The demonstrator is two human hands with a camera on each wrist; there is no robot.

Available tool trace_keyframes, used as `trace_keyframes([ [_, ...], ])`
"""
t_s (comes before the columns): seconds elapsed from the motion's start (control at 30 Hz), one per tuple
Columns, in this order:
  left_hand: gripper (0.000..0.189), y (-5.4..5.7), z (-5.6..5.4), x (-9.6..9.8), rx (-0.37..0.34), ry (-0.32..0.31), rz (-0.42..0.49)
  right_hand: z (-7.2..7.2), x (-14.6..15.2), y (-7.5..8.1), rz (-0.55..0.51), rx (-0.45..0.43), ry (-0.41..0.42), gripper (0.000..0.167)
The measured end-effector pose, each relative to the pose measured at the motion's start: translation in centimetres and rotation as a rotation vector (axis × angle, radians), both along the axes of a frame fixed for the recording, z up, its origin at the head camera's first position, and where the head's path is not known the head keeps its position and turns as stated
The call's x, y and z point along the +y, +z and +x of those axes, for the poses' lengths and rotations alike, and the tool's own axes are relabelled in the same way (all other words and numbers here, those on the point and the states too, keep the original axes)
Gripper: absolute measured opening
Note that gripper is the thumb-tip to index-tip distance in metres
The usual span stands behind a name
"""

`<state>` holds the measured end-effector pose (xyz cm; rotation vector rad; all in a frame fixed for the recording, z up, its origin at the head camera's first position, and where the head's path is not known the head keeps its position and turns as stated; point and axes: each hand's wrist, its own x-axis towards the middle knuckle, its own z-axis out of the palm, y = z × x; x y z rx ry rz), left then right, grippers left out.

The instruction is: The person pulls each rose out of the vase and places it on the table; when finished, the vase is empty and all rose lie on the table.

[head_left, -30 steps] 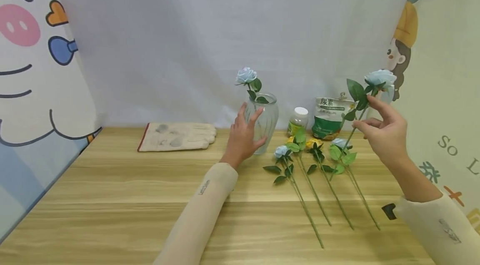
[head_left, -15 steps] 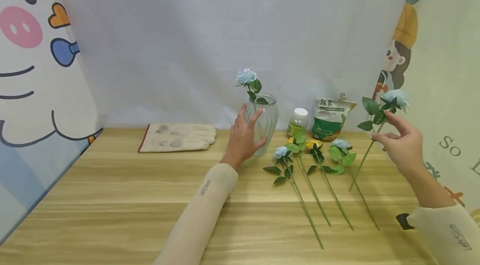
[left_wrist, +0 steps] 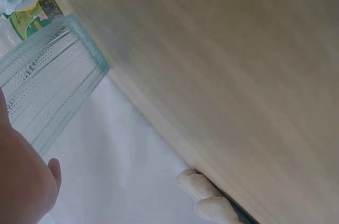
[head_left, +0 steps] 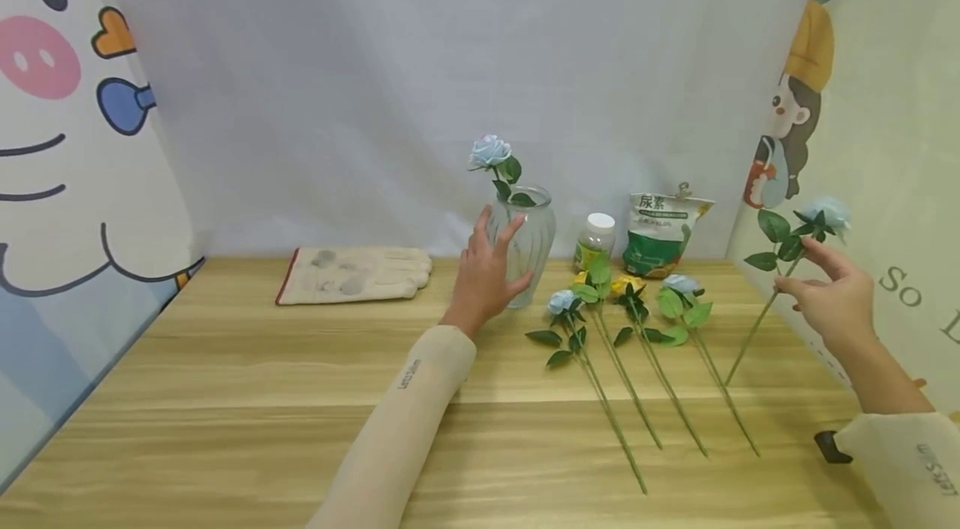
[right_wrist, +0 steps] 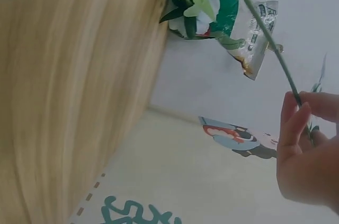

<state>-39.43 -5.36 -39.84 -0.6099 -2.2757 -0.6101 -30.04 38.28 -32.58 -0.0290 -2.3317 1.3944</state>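
Note:
A ribbed clear glass vase point(head_left: 536, 242) stands near the back of the table, with a light blue artificial rose point(head_left: 490, 152) leaning out of its mouth. My left hand point(head_left: 483, 279) holds the vase from its left side, fingers and thumb spread round the body. At the far right, my right hand point(head_left: 836, 296) pinches the green stem point(right_wrist: 265, 33) of another blue rose point(head_left: 825, 215) below its bloom. That stem slants down leftward toward the table. Between the hands lie several artificial roses, among them a blue rose point(head_left: 564, 303) and a yellow rose point(head_left: 626, 287).
Behind the lying flowers stand a white-capped jar point(head_left: 596, 242) and a clipped green-and-white bag point(head_left: 660, 237). A pale work glove point(head_left: 352, 273) lies left of the vase. A white curtain point(head_left: 337, 96) hangs along the table's back edge.
My right hand has moved right and down with the blue rose, away from the vase and the lying flowers. My left hand stays on the vase.

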Motion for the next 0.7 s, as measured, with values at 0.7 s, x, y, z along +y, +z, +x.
trace_keyframes([
  [0.7, 0.093, -0.1, 0.0, 0.3, 0.021, 0.007, 0.023, -0.9, 0.6, -1.6, 0.17, -0.17, 0.001, 0.07],
])
